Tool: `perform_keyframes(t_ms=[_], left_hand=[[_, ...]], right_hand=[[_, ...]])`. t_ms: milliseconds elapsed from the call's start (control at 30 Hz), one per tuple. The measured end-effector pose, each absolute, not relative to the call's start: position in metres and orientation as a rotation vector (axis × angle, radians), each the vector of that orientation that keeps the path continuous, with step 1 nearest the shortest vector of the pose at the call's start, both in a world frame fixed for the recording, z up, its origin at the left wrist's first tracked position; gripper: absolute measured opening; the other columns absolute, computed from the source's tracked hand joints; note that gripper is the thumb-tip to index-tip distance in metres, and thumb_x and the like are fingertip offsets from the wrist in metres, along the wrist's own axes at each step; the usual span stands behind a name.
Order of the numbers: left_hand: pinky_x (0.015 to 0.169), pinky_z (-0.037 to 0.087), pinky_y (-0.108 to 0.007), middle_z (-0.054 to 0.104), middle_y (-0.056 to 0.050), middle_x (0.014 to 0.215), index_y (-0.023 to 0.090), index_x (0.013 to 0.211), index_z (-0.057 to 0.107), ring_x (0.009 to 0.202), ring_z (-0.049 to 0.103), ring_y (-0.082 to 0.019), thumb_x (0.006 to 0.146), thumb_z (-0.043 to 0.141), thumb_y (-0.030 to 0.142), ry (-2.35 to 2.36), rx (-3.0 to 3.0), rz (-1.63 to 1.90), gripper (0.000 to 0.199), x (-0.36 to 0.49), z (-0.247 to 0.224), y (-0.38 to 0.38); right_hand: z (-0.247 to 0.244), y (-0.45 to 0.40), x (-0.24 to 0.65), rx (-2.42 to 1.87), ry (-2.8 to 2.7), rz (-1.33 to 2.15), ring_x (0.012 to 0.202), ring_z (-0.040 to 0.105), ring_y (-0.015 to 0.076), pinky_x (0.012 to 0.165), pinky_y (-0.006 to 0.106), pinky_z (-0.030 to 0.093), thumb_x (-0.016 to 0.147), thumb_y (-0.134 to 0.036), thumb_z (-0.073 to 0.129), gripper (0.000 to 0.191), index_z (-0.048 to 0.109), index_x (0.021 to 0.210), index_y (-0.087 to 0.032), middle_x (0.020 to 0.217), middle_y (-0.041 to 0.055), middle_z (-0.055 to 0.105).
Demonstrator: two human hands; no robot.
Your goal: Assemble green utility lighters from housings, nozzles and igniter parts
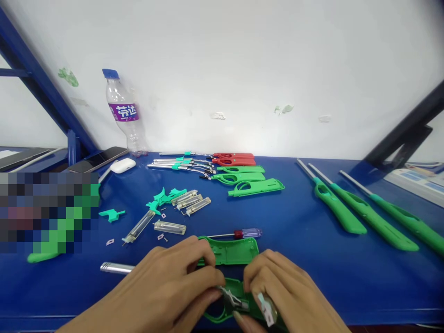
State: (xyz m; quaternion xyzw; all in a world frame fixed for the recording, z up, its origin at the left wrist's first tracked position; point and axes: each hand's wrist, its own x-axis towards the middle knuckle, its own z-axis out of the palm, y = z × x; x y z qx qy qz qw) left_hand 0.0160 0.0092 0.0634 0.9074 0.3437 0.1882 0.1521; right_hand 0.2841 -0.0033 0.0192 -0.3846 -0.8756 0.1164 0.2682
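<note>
A green lighter half shell (217, 314) lies open at the front edge between my hands. My left hand (176, 282) is closed, thumb and index finger pinching the thin wires (229, 296) inside it. From under that hand a silver metal tube (116, 268) sticks out to the left. My right hand (280, 286) is closed around the shell's right end. A clear fuel tank (268, 310) with a small pale tab shows at its fingers, partly hidden. Just behind, the other green half shell (239, 251) lies with its hollow side up. A screwdriver (248, 233) rests beyond it.
Clear fuel tanks (169, 227) and teal triggers (161, 199) lie left of centre. Red half shells (234, 162), green half shells (256, 186) and metal tubes (169, 165) line the back. Assembled green lighters (340, 210) lie right. A bottle (126, 115) and phone (99, 159) stand back left.
</note>
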Motion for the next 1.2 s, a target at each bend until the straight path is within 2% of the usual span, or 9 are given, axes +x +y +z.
perform_keyframes(t_ms=[233,400,500,600,767,900,967,1100,1200], left_hand=[[0.072,0.050,-0.029,0.071,0.004,0.107,0.029,0.104,0.069,0.098,0.069,-0.019,0.094,0.071,0.000,1.048,2.671,0.427,0.031,0.022,0.064,0.011],[0.066,0.051,-0.027,0.073,-0.002,0.104,0.026,0.100,0.067,0.094,0.067,-0.022,0.097,0.068,0.005,1.085,2.819,0.392,0.020,0.026,0.061,0.012],[0.067,0.051,-0.028,0.072,-0.003,0.107,0.025,0.101,0.064,0.095,0.066,-0.022,0.095,0.062,0.001,1.074,2.871,0.377,0.025,0.026,0.059,0.009],[0.066,0.052,-0.031,0.072,-0.003,0.108,0.024,0.105,0.063,0.094,0.066,-0.024,0.098,0.063,0.002,1.060,2.899,0.334,0.023,0.025,0.058,0.007],[0.071,0.059,-0.038,0.073,-0.005,0.114,0.022,0.116,0.062,0.097,0.071,-0.029,0.100,0.062,0.003,1.034,2.995,0.300,0.025,0.027,0.054,0.008],[0.073,0.062,-0.040,0.073,-0.007,0.113,0.021,0.115,0.062,0.095,0.072,-0.031,0.101,0.057,0.004,1.037,3.026,0.282,0.022,0.028,0.050,0.009],[0.072,0.062,-0.041,0.073,-0.007,0.111,0.020,0.116,0.062,0.095,0.072,-0.031,0.102,0.054,0.004,1.042,3.038,0.286,0.023,0.028,0.049,0.009],[0.066,0.059,-0.039,0.074,-0.009,0.118,0.019,0.134,0.058,0.100,0.072,-0.032,0.110,0.045,0.011,1.063,3.055,0.330,0.028,0.026,0.050,0.009],[0.065,0.058,-0.036,0.073,-0.007,0.122,0.021,0.132,0.060,0.102,0.071,-0.030,0.110,0.047,0.012,1.035,3.017,0.346,0.027,0.025,0.049,0.010]], right_hand=[[0.016,-0.001,0.283,-1.024,-2.358,0.264,0.086,0.068,0.0160,0.083,0.030,0.056,0.092,-0.015,0.082,0.034,0.052,0.098,-0.028,0.096,-0.0069,0.069],[0.020,0.001,0.285,-0.975,-2.405,0.267,0.086,0.067,0.0150,0.078,0.027,0.054,0.090,-0.020,0.090,0.042,0.049,0.096,-0.028,0.098,-0.0081,0.070],[0.019,0.002,0.285,-0.965,-2.416,0.228,0.087,0.067,0.0154,0.079,0.027,0.053,0.093,-0.027,0.089,0.039,0.051,0.097,-0.028,0.100,-0.0079,0.071],[0.016,0.003,0.285,-0.965,-2.407,0.227,0.086,0.067,0.0151,0.082,0.028,0.054,0.097,-0.026,0.085,0.034,0.051,0.096,-0.028,0.100,-0.0082,0.071],[0.012,0.002,0.286,-0.985,-2.412,0.233,0.090,0.070,0.0163,0.098,0.032,0.054,0.102,-0.025,0.079,0.028,0.052,0.098,-0.029,0.101,-0.0080,0.072],[0.010,0.001,0.286,-0.991,-2.426,0.219,0.089,0.071,0.0166,0.094,0.032,0.056,0.105,-0.027,0.075,0.024,0.052,0.099,-0.028,0.103,-0.0061,0.073],[0.010,0.001,0.287,-0.989,-2.436,0.215,0.094,0.072,0.0173,0.097,0.034,0.057,0.105,-0.029,0.076,0.023,0.053,0.100,-0.028,0.105,-0.0057,0.074],[0.010,0.002,0.288,-1.007,-2.442,0.239,0.097,0.073,0.0179,0.099,0.035,0.057,0.104,-0.029,0.077,0.023,0.054,0.099,-0.029,0.107,-0.0058,0.074],[0.010,0.002,0.287,-1.008,-2.435,0.264,0.093,0.072,0.0174,0.094,0.033,0.057,0.103,-0.025,0.077,0.024,0.054,0.097,-0.028,0.106,-0.0059,0.073]])
